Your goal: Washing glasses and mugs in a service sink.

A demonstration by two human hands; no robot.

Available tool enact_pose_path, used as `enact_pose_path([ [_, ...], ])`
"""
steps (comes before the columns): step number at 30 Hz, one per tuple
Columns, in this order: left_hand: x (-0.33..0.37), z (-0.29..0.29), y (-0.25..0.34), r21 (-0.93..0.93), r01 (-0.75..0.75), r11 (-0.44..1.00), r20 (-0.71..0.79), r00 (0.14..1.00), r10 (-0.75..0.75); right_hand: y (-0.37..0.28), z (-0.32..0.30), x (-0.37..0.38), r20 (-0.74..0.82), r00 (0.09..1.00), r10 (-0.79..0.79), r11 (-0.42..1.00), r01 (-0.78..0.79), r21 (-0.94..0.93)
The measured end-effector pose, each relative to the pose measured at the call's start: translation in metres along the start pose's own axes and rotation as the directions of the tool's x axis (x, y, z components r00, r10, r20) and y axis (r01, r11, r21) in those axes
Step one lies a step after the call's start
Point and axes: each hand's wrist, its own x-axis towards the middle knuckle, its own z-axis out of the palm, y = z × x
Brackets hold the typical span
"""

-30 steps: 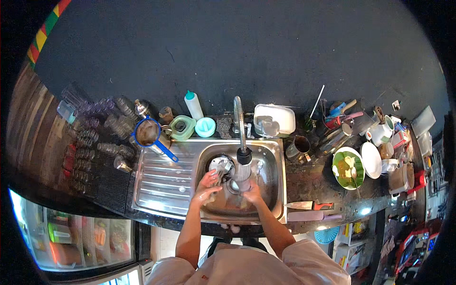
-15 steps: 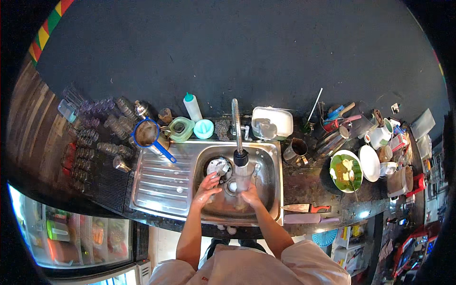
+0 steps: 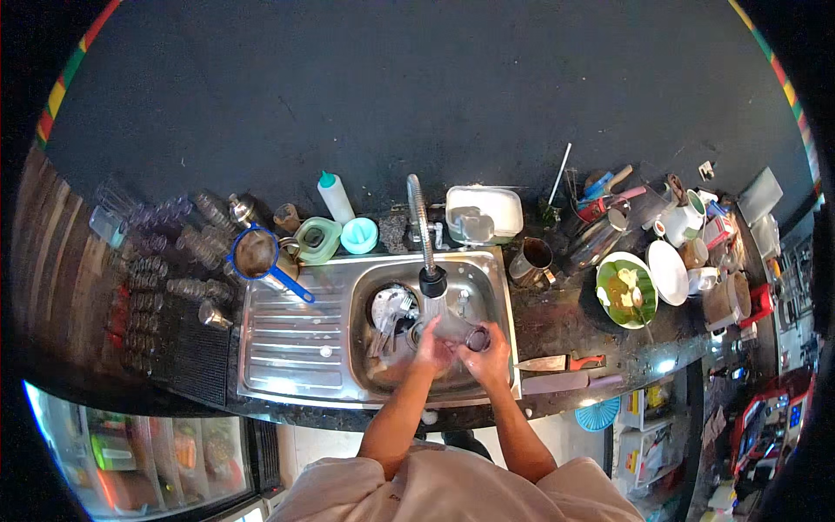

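Both your hands meet over the sink (image 3: 500, 287) basin, right under the running tap (image 3: 432, 280). Your right hand (image 3: 489, 355) wraps a clear glass (image 3: 461, 331), its grip closed around the dark rim end; the glass lies sideways, long axis pointing left toward your left hand (image 3: 432, 350), which cups its other end. Dishes (image 3: 391, 309) crowd the basin's left; the draining board (image 3: 287, 339) offers open room.
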Motion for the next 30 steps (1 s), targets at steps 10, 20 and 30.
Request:
enact_pose_path([
  [10, -0.042, 0.036, 0.037, 0.673, -0.653, 0.348, 0.469, 0.74, 0.481, 0.034, 0.074, 0.018, 0.434, 0.901, -0.02, 0.885, -0.186, 0.427],
  [20, -0.1, -0.017, 0.102, 0.776, -0.584, 0.238, 0.435, 0.769, 0.469, 0.051, 0.104, 0.019, 0.353, 0.93, 0.097, 0.825, -0.274, 0.494],
  [30, -0.108, -0.048, 0.119, 0.719, -0.579, 0.385, 0.389, 0.794, 0.467, 0.053, 0.111, 0.003, 0.424, 0.904, 0.041, 0.86, -0.248, 0.446],
])
